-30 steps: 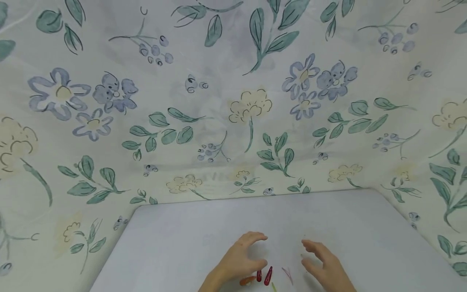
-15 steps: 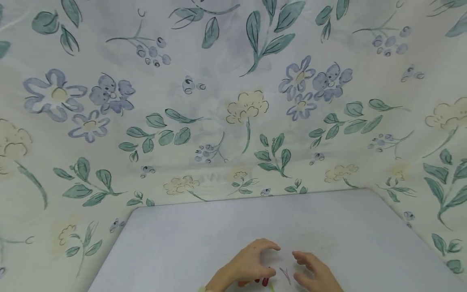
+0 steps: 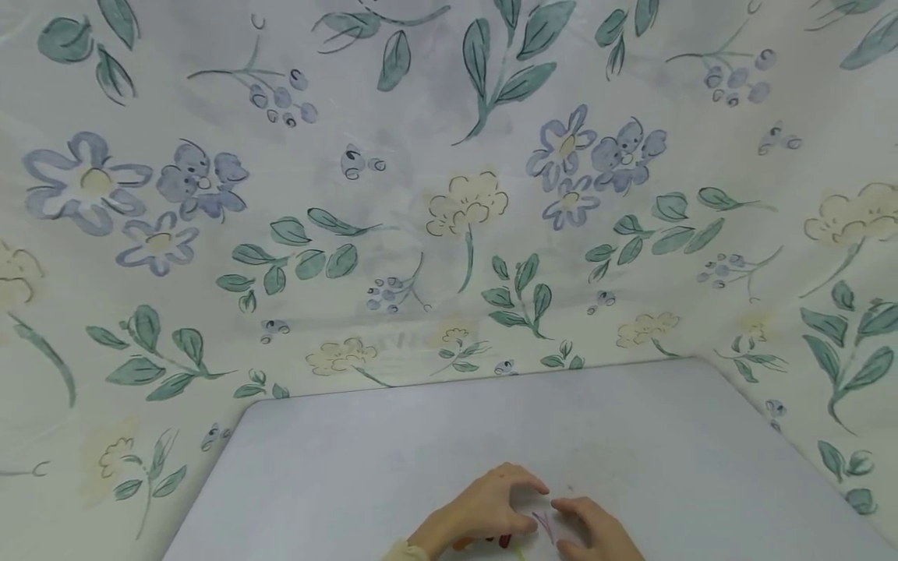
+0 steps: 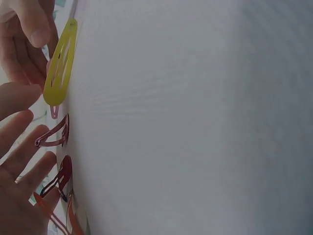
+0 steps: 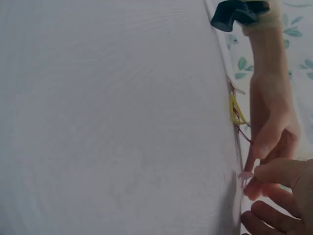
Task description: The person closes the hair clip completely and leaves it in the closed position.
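Observation:
Several snap hair clips lie on the white tabletop between and under my hands. My left hand arches with curved fingers over a red clip and an orange clip, partly hiding them. To the right, my right hand faces it, thumb and fingers spread apart. Between the two lies a pink clip; in the right wrist view the pink clip appears at the right thumb's tip, contact unclear. A yellow clip shows large in the left wrist view, beside dark red clips. Neither hand visibly holds anything.
The white table stretches away to a floral-patterned cloth that stands behind it and along both sides. A black strap-like device sits on the left wrist by the pale cuff.
The hands have come closer together around the pink clip, the right moving left and the left moving right. The left hand now covers more of the red clips. The head view shifted slightly.

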`<state>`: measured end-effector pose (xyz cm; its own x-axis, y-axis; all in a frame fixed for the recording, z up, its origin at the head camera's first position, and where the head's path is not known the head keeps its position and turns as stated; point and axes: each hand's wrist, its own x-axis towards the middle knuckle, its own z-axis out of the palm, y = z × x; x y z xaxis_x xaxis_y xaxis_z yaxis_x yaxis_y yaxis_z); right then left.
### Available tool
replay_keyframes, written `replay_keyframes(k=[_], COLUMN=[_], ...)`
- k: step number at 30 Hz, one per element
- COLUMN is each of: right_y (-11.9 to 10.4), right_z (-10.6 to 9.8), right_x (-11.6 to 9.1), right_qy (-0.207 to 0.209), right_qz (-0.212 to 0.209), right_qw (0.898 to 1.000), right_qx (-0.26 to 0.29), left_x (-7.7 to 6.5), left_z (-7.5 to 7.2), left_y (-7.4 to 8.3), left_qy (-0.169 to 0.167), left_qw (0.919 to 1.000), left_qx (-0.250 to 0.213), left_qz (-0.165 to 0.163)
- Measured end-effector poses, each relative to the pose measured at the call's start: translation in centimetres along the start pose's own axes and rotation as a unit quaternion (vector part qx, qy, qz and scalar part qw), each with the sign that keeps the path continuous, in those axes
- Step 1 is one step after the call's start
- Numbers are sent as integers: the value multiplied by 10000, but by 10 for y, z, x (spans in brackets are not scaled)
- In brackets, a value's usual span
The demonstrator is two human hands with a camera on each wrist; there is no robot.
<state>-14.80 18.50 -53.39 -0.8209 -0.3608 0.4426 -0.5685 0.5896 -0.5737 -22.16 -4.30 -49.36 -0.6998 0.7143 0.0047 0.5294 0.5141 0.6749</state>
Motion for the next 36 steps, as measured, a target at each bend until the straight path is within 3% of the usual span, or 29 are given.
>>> replay_keyframes(k=[7,12,27,36], right_y=[-12,-18,-28,-34], right_z=[2,2,4,7], right_x=[3,6,14,15], right_qy=[-140,-252,-643,-382], right_qz=[828,1202,1750,1621], right_qw=[9961,9916,9807,9824], right_qx=[-288,-400,-592,-843], left_x=[5,8,13,12], left_z=[4,6,5,6], left_y=[-5,-6,1,2], left_qy=[-30,-83,-208,-222], left_qw=[9999,9995,9969,9978], left_qx=[-46,72,615,552], left_qz=[122,299,445,297])
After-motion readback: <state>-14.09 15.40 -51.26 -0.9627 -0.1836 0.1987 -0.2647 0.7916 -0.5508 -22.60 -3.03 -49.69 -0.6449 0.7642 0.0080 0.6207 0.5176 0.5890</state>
